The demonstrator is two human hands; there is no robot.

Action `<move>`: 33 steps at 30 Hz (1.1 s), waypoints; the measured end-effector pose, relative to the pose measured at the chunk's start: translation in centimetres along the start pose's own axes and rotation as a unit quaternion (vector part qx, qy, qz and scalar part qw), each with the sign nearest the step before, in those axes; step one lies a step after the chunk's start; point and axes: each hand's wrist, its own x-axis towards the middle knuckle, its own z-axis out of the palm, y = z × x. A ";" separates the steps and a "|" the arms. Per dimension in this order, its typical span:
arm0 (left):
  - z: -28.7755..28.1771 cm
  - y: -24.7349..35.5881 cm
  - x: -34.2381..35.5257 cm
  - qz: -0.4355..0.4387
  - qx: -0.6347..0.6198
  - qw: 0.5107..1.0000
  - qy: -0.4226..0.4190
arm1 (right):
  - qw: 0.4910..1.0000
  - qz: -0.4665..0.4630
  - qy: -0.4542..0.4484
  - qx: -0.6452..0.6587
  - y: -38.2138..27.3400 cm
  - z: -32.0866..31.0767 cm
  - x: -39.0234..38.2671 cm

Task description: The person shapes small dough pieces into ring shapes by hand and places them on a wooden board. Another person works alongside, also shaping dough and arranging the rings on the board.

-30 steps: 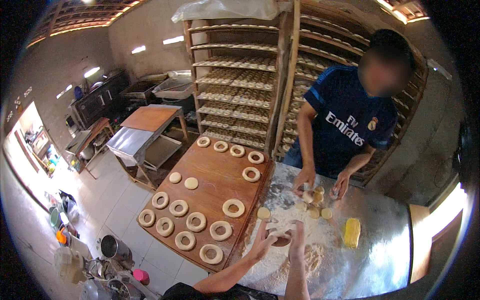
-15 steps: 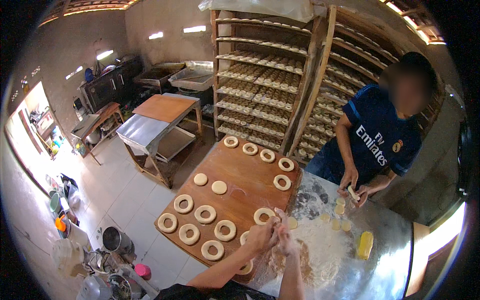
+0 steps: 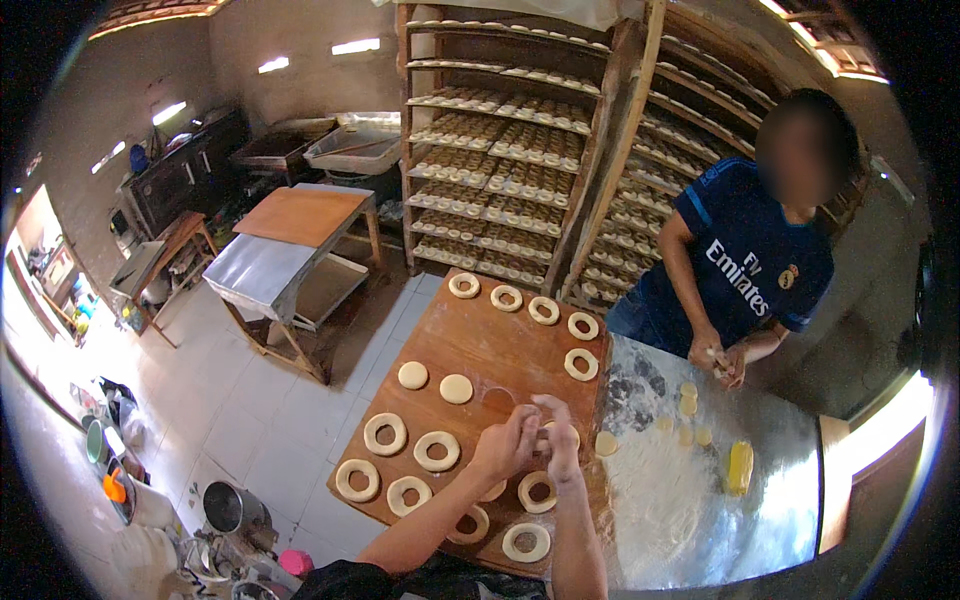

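A floured metal table [image 3: 770, 530] adjoins the right side of the wooden board [image 3: 500, 340]. Above the board's near half, the left hand [image 3: 507, 440] and right hand [image 3: 561, 442] meet, fingers curled narrowly, any hold impossible to tell; dough rings [image 3: 437, 467] and smaller discs [image 3: 456, 389] lie on it.

I see a small bit of pale dough [image 3: 543, 438] poking out between the fingers [image 3: 524, 422]. They hide most of it, so I can't tell its shape. It is over the brown wooden board [image 3: 515, 345]. On the board I see lots of dough rings [image 3: 419, 451]. They are cream coloured and plump, and they lie flat. The ones I see whole have a round hole in the middle. Four sit in a row along the far edge, with one more near the right end. The rest are bunched closer, some partly covered up.
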 end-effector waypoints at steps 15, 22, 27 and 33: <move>-2.7 -4.7 4.7 -0.027 0.312 0.948 0.053 | 0.833 0.137 0.028 -0.535 -2.4 4.0 3.8; -3.2 -6.5 2.6 -0.011 0.374 0.926 -0.052 | 0.716 0.152 -0.079 -0.677 -0.7 6.1 2.9; -9.1 -11.9 5.5 -0.118 0.403 0.903 0.091 | 0.785 0.148 -0.150 -0.583 2.2 8.7 7.2; -13.8 -14.3 5.8 -0.116 0.343 0.932 0.030 | 0.772 -0.023 -0.210 -0.600 6.1 15.2 9.5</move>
